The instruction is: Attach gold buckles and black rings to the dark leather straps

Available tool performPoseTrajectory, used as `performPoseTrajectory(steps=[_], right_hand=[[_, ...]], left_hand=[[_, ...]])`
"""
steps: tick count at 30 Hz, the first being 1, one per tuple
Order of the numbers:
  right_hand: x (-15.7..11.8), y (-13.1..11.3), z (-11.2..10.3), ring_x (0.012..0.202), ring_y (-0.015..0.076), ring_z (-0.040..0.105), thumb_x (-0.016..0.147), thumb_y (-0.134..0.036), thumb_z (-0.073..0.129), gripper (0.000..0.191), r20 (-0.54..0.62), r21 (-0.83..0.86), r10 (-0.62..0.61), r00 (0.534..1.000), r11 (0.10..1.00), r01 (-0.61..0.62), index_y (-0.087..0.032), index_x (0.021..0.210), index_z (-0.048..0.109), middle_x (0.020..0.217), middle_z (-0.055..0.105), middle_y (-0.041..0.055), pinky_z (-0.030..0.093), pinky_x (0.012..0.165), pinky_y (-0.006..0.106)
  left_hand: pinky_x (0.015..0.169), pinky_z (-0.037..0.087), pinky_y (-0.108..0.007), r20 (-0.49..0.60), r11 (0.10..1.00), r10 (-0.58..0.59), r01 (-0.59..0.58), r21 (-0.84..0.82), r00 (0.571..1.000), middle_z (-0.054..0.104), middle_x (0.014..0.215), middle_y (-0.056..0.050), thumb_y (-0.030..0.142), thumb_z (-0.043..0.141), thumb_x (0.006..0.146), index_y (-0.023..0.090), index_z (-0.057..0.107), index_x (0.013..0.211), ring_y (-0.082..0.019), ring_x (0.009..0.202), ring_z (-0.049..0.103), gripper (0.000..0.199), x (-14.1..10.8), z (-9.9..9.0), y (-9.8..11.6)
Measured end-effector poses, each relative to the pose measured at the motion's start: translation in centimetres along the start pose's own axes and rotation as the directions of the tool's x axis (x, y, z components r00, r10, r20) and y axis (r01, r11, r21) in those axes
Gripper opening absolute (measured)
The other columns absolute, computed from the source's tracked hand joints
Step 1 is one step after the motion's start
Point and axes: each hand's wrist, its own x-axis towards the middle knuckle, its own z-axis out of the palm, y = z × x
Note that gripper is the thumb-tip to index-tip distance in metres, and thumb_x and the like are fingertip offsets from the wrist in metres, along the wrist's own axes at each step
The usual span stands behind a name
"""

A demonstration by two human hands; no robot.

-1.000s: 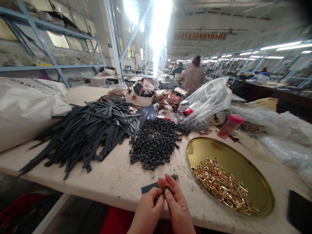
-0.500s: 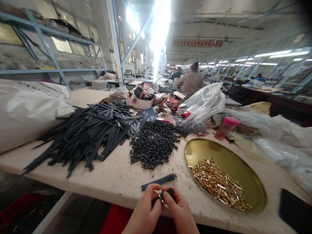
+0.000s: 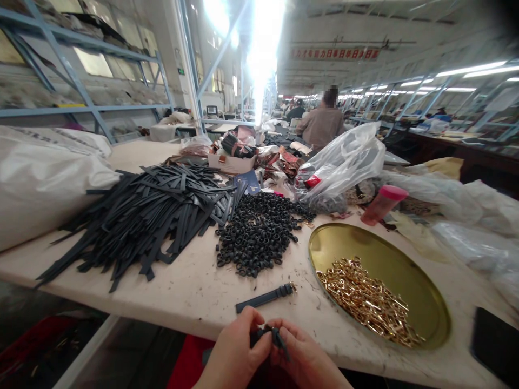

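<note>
At the table's front edge, my left hand pinches a dark strap. My right hand closes on the same strap from the other side; fingers hide much of it. Just beyond them lies a finished-looking dark strap with a gold buckle at its right end. Behind it is a heap of small black loops, and to the left a large pile of flat black strips. On the right, a round gold tray holds many small gold buckle pieces.
White table; big white sack at left; clear plastic bag, pink-lidded container and more plastic behind the tray. A black flat object lies far right. A person sits further back.
The strap between my hands has turned and bent, and its end now hangs by my right fingers. The view has shifted slightly, so the table items appear a little higher.
</note>
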Motion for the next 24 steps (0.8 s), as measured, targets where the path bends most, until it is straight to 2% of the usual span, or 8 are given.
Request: performPoseTrajectory(steps=[7, 9, 11, 14, 17, 19, 21, 24], right_hand=[[0.5, 0.4, -0.1, 0.051, 0.0081, 0.046, 0.052, -0.043, 0.077, 0.040, 0.012, 0.029, 0.053, 0.999, 0.998, -0.053, -0.017, 0.066, 0.050, 0.057, 0.051, -0.0046, 0.034, 0.052, 0.020], [0.4, -0.3, 0.2, 0.052, 0.0093, 0.046, 0.054, -0.046, 0.074, 0.040, -0.027, -0.031, -0.001, 1.000, 1.000, 0.000, -0.018, 0.065, 0.048, 0.056, 0.050, -0.0050, 0.034, 0.053, 0.021], [0.5, -1.0, 0.3, 0.054, 0.0100, 0.046, 0.061, -0.047, 0.069, 0.036, -0.118, -0.180, -0.109, 0.987, 0.980, 0.087, -0.018, 0.067, 0.049, 0.057, 0.050, -0.0047, 0.035, 0.054, 0.022], [0.8, -1.7, -0.2, 0.050, 0.0099, 0.042, 0.068, -0.046, 0.063, 0.031, -0.230, -0.523, -0.331, 0.915, 0.835, 0.170, -0.018, 0.067, 0.049, 0.054, 0.047, -0.0055, 0.034, 0.050, 0.022], [0.8, -1.9, -0.6, 0.049, 0.0103, 0.042, 0.071, -0.043, 0.059, 0.027, -0.203, -0.730, -0.489, 0.848, 0.653, 0.202, -0.020, 0.081, 0.050, 0.059, 0.049, -0.0054, 0.033, 0.048, 0.023], [0.3, -2.1, -0.6, 0.051, 0.0106, 0.042, 0.076, -0.040, 0.053, 0.022, -0.095, -0.805, -0.477, 0.874, 0.553, 0.215, -0.020, 0.085, 0.051, 0.062, 0.049, -0.0050, 0.033, 0.050, 0.023], [-0.3, -2.5, -0.5, 0.053, 0.0108, 0.040, 0.080, -0.037, 0.049, 0.018, 0.018, -0.851, -0.386, 0.922, 0.477, 0.217, -0.020, 0.079, 0.052, 0.059, 0.046, -0.0053, 0.031, 0.050, 0.023], [-1.4, -3.0, -0.3, 0.056, 0.0111, 0.039, 0.082, -0.034, 0.046, 0.016, 0.094, -0.887, -0.290, 0.952, 0.409, 0.213, -0.020, 0.075, 0.051, 0.059, 0.044, -0.0054, 0.031, 0.051, 0.022]], left_hand=[[0.059, 0.034, -0.023, 0.003, 0.998, -0.054, 0.054, 0.039, 0.999, 0.062, 0.069, 0.000, 0.032, 0.054, 0.071, 0.019, 0.056, 0.075, -0.017, 0.067, 0.054, 0.013, 0.7, -0.2, 0.4], [0.059, 0.035, -0.023, 0.041, 0.997, -0.043, 0.046, -0.060, 0.998, 0.063, 0.070, -0.001, 0.033, 0.055, 0.071, 0.018, 0.057, 0.075, -0.017, 0.067, 0.054, 0.015, 0.9, -0.1, 0.2], [0.057, 0.035, -0.022, 0.099, 0.970, -0.031, 0.054, -0.237, 0.995, 0.061, 0.067, 0.000, 0.033, 0.055, 0.070, 0.017, 0.056, 0.074, -0.014, 0.063, 0.052, 0.017, 1.1, 0.0, 0.0], [0.053, 0.034, -0.021, 0.194, 0.879, -0.023, 0.112, -0.464, 0.981, 0.058, 0.062, 0.002, 0.032, 0.058, 0.068, 0.014, 0.054, 0.078, -0.011, 0.056, 0.048, 0.020, 1.4, 0.2, -0.3], [0.054, 0.036, -0.021, 0.235, 0.817, -0.037, 0.165, -0.553, 0.971, 0.057, 0.061, 0.002, 0.032, 0.062, 0.064, 0.012, 0.055, 0.081, -0.010, 0.054, 0.049, 0.027, 1.5, 0.3, -0.6], [0.056, 0.037, -0.022, 0.257, 0.783, -0.042, 0.191, -0.592, 0.966, 0.058, 0.063, 0.001, 0.033, 0.064, 0.063, 0.011, 0.056, 0.081, -0.010, 0.055, 0.051, 0.030, 1.4, 0.2, -0.7], [0.055, 0.038, -0.023, 0.295, 0.753, -0.049, 0.229, -0.616, 0.954, 0.060, 0.066, -0.001, 0.034, 0.065, 0.062, 0.010, 0.056, 0.082, -0.010, 0.055, 0.052, 0.032, 1.2, 0.2, -0.7], [0.055, 0.038, -0.022, 0.338, 0.725, -0.098, 0.300, -0.620, 0.936, 0.060, 0.067, -0.001, 0.031, 0.066, 0.061, 0.010, 0.057, 0.082, -0.010, 0.055, 0.054, 0.031, 0.7, 0.3, -0.9]])
